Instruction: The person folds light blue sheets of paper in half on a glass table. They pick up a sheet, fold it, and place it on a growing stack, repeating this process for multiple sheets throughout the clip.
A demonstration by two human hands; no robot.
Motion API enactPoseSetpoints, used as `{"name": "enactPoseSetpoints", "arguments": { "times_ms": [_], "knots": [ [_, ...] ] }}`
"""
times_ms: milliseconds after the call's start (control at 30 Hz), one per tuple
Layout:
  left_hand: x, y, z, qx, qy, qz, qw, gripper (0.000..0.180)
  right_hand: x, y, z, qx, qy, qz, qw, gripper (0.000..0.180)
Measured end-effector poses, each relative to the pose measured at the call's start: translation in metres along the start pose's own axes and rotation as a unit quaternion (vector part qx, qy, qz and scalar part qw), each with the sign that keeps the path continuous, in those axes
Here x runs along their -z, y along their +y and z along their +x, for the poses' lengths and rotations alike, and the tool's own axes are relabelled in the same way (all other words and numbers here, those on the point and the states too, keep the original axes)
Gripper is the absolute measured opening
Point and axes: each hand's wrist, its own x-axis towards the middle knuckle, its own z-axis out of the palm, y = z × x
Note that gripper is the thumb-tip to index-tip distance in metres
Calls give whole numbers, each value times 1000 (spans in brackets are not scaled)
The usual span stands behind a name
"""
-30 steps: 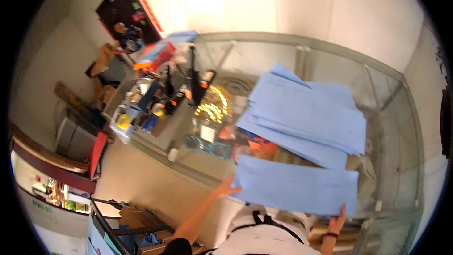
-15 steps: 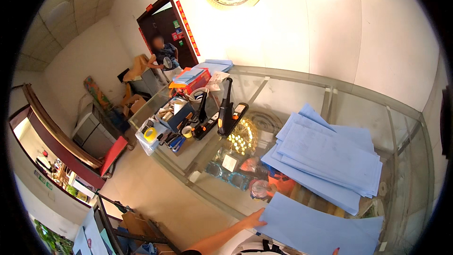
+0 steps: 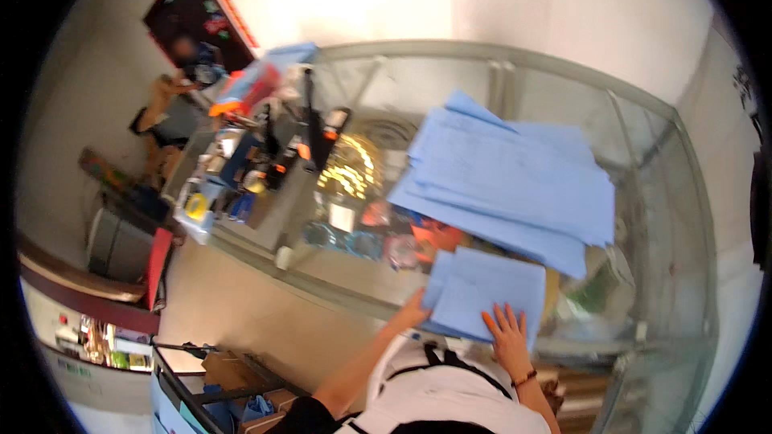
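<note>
Over the glass table (image 3: 402, 49), our left hand (image 3: 412, 313) touches the folded blue sheet (image 3: 492, 285), grip unclear; our right hand (image 3: 507, 336) lies spread on it. Likely light, creasable: we'd hold edges.

The right fingers (image 3: 504, 325) hide part of the nearer blue sheet (image 3: 492, 285).

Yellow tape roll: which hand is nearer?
Left. The left hand, at the left edge of the folded blue sheet, is right of the yellow tape roll; the right hand, on the sheet, is farther right.
</note>
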Motion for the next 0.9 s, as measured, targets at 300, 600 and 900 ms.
{"name": "enactPoseSetpoints", "arguments": {
  "times_ms": [300,600,900],
  "knots": [
    [4,24,1,183,24,-304,935,34,5,-9,-4,23,-46,11,999,81],
    [12,59,-15,-100,90,84,987,45,33,-23,14,61,-25,62,996,69],
    [90,247,-86,-299,79,324,894,9,214,34,41,52,62,451,889,28]
  ]
}}
